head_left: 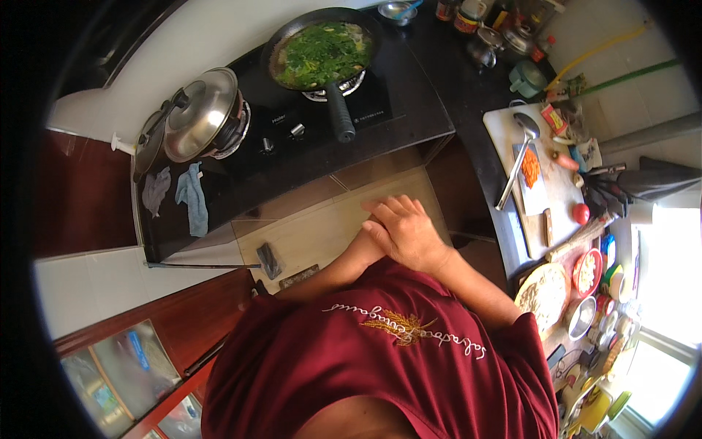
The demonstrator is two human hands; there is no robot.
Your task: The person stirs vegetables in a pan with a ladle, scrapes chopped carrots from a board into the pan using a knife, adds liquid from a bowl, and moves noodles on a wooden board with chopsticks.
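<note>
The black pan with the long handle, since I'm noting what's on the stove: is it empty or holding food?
Holding food: leafy greens lie across most of the inside of the pan.

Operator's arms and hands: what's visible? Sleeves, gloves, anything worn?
Short, loose maroon sleeves, matching the shirt; forearms bare below them. Right hand: no glove, no ring or watch visible. Left hand: bare where it shows, mostly hidden. No cables seen.
</note>
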